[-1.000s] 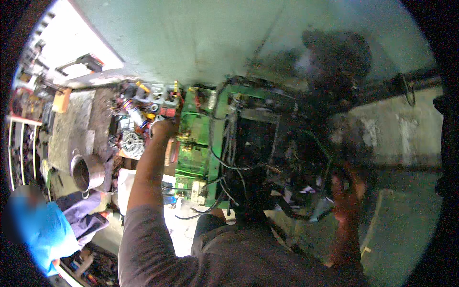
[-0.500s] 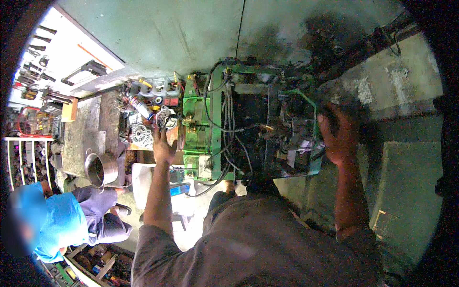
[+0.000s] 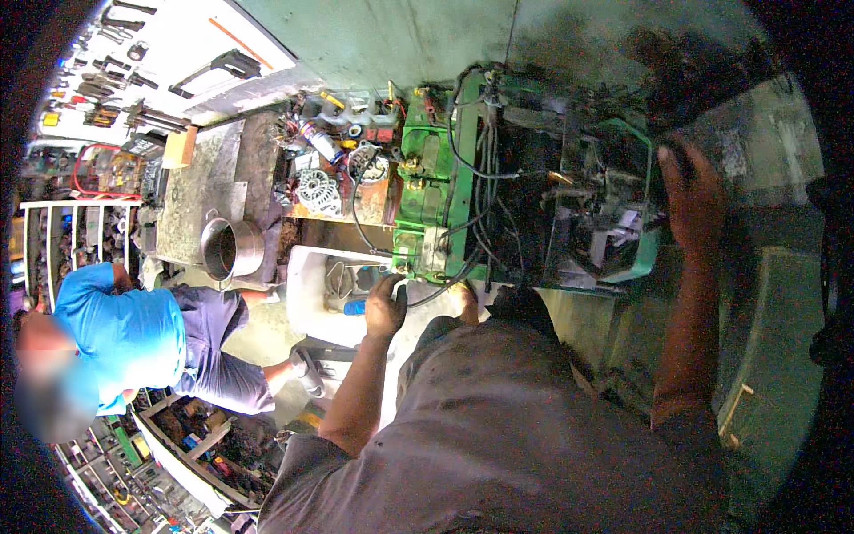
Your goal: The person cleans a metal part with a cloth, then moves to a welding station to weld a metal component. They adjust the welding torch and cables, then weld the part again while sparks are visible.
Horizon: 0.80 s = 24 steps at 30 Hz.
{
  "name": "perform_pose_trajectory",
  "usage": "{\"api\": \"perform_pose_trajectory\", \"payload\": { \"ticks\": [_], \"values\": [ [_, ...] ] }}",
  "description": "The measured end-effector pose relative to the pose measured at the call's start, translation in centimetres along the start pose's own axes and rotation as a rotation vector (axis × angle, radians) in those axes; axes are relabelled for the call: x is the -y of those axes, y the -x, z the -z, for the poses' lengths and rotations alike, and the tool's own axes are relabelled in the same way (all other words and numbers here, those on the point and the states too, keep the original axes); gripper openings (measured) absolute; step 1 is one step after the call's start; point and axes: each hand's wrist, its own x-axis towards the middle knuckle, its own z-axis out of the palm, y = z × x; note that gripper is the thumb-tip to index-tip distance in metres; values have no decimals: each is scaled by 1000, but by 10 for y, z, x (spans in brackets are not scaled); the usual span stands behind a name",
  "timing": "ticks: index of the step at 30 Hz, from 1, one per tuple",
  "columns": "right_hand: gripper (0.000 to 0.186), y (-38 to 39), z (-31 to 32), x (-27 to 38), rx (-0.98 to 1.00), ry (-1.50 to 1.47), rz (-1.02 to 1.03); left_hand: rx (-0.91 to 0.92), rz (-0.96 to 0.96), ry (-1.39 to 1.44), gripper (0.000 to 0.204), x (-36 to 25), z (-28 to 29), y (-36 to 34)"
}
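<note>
A green-framed machine with black cables stands before me. At its near left corner is my left hand, fingers pointing forward with darkened tips. It seems to hold nothing, and I cannot tell whether it touches the corner. My right hand is raised just beyond the machine's right side, its thumb and fingers parted around a dark gap. Nothing held shows in it. A grey finned metal housing lies on an orange-brown board left of the machine.
On the left a person in a blue shirt sits or crouches beside a metal pot. A white tub stands under the bench. Tools hang on a white board. A wooden crate of parts lies lower left.
My left hand has drawn back from the parts on the board to the machine's near left corner. My view has shifted, so the whole scene sits farther right.
</note>
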Motion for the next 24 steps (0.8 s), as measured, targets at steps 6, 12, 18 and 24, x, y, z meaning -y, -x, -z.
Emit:
{"api": "perform_pose_trajectory", "payload": {
  "ticks": [6, 12, 18, 24],
  "values": [
    [51, -1, 2, 4, 8, 24, -66, 93, -350, 62, 30, -62, -6, -49],
    [49, -2, -1, -2, 1, -41, -25, 339, -473, -376, 72, -98, -31, -40],
    [43, 0, -4, 1, -5, -109, -64, 208, 19, -198, 96, -45, -3, -21],
    [43, -3, -14, -10, -87, -25, -14, 391, 452, 343, 66, 14, 15, -16]
  ]
}}
